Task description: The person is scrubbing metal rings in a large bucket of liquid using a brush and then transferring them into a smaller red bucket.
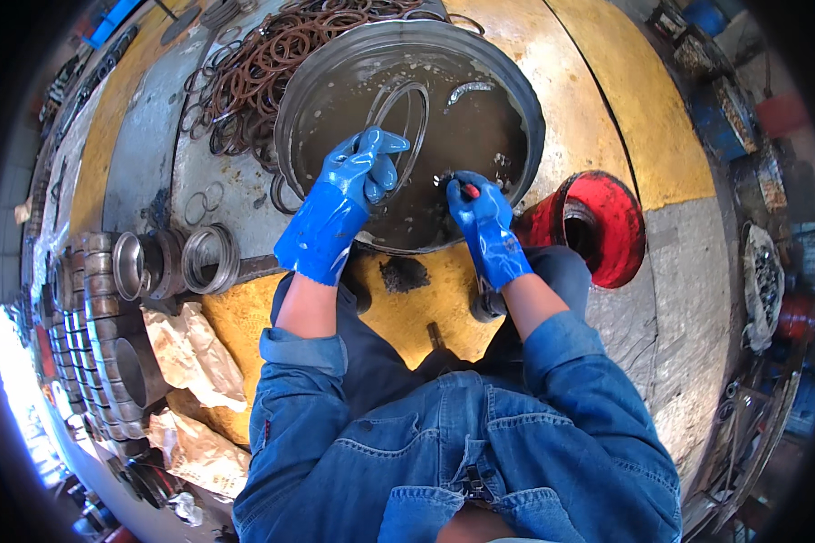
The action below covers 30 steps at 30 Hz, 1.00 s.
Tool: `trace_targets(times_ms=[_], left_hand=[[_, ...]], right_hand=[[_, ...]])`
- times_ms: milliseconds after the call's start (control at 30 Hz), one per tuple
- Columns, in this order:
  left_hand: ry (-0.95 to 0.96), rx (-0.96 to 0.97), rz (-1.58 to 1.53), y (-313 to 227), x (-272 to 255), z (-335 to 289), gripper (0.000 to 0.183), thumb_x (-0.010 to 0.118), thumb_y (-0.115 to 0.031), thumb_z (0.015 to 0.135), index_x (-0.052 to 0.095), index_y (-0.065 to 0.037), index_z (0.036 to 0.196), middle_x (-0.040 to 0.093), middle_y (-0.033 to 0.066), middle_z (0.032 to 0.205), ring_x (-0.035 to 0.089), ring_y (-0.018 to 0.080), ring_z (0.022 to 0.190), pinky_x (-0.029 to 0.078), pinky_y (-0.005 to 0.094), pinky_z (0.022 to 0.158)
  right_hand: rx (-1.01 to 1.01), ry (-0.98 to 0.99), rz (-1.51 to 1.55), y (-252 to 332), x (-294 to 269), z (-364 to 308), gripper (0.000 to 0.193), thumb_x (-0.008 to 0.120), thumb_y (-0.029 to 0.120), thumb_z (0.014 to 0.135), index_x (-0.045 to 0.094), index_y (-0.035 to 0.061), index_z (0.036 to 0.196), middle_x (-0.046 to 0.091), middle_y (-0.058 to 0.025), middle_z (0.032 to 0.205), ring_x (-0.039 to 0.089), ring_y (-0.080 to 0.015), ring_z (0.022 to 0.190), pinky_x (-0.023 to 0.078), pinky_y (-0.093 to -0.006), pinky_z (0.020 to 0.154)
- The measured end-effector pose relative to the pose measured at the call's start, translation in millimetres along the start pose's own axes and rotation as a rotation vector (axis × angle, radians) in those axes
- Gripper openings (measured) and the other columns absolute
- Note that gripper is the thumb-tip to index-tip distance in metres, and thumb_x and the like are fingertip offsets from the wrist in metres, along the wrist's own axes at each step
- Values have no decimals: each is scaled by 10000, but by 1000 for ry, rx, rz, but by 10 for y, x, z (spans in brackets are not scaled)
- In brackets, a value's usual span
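My left hand, in a blue rubber glove, is closed around thin metal rings. They stand tilted over a round metal basin of murky brown liquid. My right hand, gloved the same way, grips a small tool with a red end just above the liquid, near the basin's near right side. The tool's working end is dark and hard to make out. A gap separates the two hands.
A heap of rusty rings lies behind and left of the basin. Right of it, a red flared container lies on its side. Stacked metal rings, cylindrical sleeves and crumpled brown paper are at the left.
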<state>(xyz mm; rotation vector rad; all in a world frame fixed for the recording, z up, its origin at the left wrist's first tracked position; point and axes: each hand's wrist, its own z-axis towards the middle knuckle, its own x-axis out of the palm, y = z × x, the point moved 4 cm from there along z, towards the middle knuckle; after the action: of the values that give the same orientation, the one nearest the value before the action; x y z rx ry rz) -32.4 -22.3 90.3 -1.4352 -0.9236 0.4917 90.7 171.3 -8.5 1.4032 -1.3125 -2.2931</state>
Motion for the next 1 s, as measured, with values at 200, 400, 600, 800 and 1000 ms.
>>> trace_targets(times_ms=[200, 400, 600, 800, 1000], left_hand=[[-95, -162, -92, 27, 323, -259, 435, 519, -398, 1051, 700, -10, 1131, 625, 12, 686, 499, 76, 514, 384, 216, 471], [-124, -258, -83, 180, 469, -411, 413, 530, -368, 1042, 662, 2, 1168, 730, 167, 957, 646, 200, 706, 540, 318, 662], [-27, -276, 190, -83, 574, -499, 416, 542, -327, 1033, 629, 43, 1201, 717, 211, 1099, 707, 266, 943, 569, 371, 868], [111, -323, 88, -208, 509, -504, 411, 567, -279, 999, 605, 27, 1270, 678, 208, 1226, 674, 282, 1074, 539, 398, 946], [234, -326, 85, -229, 507, -393, 560, 580, -326, 966, 528, 51, 1377, 617, 229, 1330, 626, 323, 1188, 504, 424, 1019]], right_hand=[[33, 3, -176, -13, 7, -35, 230, 664, 324, 860, 752, 157, 991, 735, -156, 948, 704, -375, 903, 562, -470, 820], [113, 133, -194, 15, -18, -3, 224, 664, 330, 875, 748, 180, 1018, 734, -148, 980, 699, -387, 900, 563, -477, 810], [138, 189, -229, 13, 16, 23, 203, 659, 315, 889, 745, 172, 1005, 737, -137, 965, 707, -374, 894, 570, -467, 788], [70, 201, -199, -10, 8, 22, 212, 666, 297, 876, 735, 157, 1020, 740, -131, 951, 717, -352, 896, 572, -465, 783], [123, 220, -232, -42, 36, 46, 235, 685, 305, 860, 726, 145, 1026, 743, -120, 958, 719, -340, 905, 574, -456, 793]])
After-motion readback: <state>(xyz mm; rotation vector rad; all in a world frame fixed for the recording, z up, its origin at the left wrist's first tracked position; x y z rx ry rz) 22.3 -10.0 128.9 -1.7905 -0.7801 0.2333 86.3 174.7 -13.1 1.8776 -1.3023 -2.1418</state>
